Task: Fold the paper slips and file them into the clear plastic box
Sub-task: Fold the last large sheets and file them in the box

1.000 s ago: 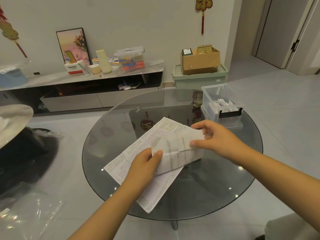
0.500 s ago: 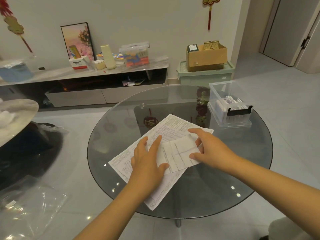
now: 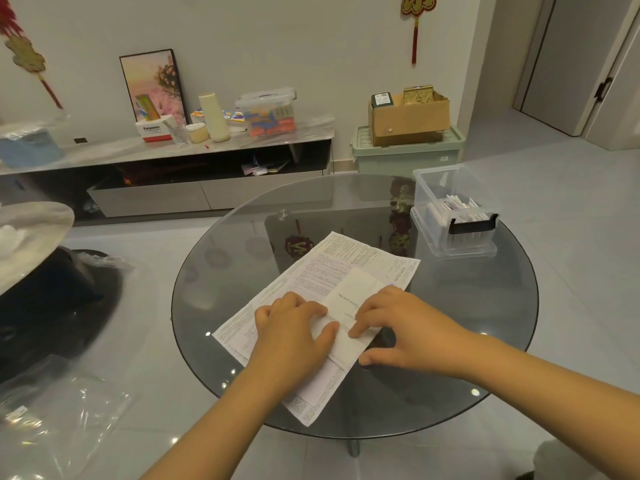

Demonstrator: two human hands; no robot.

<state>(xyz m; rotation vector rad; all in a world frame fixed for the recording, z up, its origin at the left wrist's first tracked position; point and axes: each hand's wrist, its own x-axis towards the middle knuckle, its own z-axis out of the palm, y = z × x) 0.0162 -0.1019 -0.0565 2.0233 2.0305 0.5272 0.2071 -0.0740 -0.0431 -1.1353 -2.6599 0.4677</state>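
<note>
Mid-frame, left hand and right hand press a folded slip flat with loosely bent fingers, grasping nothing; clear box sits at the table's upper-right edge.

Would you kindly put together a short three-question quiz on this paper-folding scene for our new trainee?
1. True or false: the clear plastic box already holds folded slips.
2. What does the folded slip lie on: A) bare glass, B) a large printed sheet, C) the box lid?
3. Which of the hands press on the slip?

Key:
1. True.
2. B.
3. Both: the left hand and the right hand, on the round glass table.
</note>
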